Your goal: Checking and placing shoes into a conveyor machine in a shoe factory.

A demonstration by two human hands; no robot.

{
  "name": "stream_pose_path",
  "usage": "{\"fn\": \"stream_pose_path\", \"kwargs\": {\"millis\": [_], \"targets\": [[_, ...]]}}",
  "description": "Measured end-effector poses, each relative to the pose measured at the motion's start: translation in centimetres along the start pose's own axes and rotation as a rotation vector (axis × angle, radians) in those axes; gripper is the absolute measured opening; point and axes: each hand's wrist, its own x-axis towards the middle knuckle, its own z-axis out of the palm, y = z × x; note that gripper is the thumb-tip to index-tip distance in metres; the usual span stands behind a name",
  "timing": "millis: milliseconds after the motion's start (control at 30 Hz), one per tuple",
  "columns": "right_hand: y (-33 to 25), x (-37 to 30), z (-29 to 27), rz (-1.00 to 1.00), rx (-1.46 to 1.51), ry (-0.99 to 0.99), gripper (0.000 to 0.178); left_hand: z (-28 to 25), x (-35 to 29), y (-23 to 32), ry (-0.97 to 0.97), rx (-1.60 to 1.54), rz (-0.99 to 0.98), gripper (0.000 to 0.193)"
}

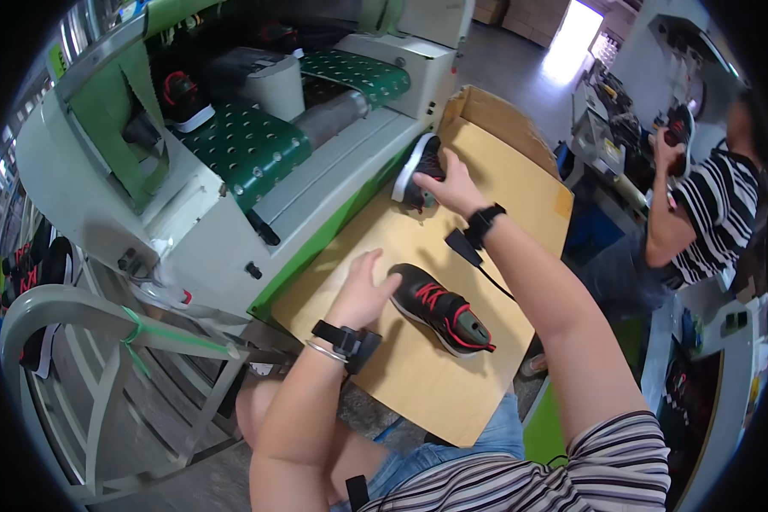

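My right hand (454, 186) grips a black sneaker (408, 181) with a thick white sole. This shoe is tipped on its side at the far end of a light wooden board (405, 388), beside the machine's edge. A second black sneaker (435, 311), with red laces and red collar trim, stands on the board nearer to me, its toe toward my left hand (363, 294). That hand is open, fingers apart, with the thumb close to the toe; whether they touch I cannot tell.
At the left stands a pale machine with a perforated green conveyor belt (252, 154); a sneaker (183, 101) sits on it. A cardboard piece (508, 128) edges the board's far end. Grey metal rack bars (102, 299) are at lower left. A person (708, 205) at right holds a shoe.
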Motion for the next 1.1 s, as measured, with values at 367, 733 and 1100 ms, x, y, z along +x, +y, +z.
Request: {"fn": "stream_pose_path", "kwargs": {"millis": [367,733,1100], "targets": [[4.6,4.7,6.0,0.394,0.064,0.05,0.123,-1.0,-0.8,1.8,0.041,0.226,0.036,0.067],[3.6,-14.3,-6.4,-0.246,-0.396,0.074,0.103,0.0,-1.4,0.5,0.034,0.115,0.172,0.066],[4.5,-12.4,-5.4,0.212,0.777,-0.021,0.054,0.6,-1.2,4.0,0.111,-0.358,0.105,0.067]]}}
